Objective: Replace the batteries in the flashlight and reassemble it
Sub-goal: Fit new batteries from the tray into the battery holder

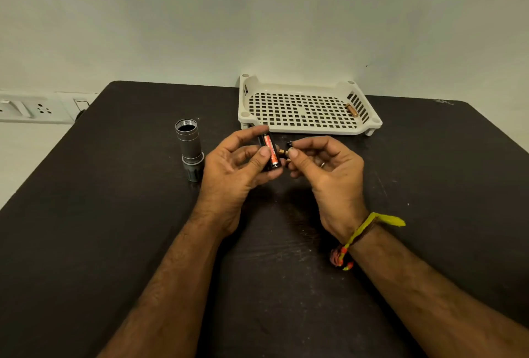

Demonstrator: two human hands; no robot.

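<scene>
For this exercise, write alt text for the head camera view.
Two hands work above a black table: the left hand holds a battery holder, the right hand pinches a battery. The open flashlight body stands left; a white tray lies behind.

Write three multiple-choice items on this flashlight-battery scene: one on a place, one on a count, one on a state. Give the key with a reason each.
1. Where does the flashlight body stand?
A. In the tray
B. On the table, beside the left hand
C. In the right hand

2. How many batteries lie in the white tray?
A. None
B. One
C. Three

3. What state is the flashlight body in?
A. Capped
B. Lying flat
C. Upright, top end open

Key:
1 B: it stands on the table next to the left hand.
2 B: a single battery lies by the tray's right wall.
3 C: the threaded mouth shows bare.
</scene>
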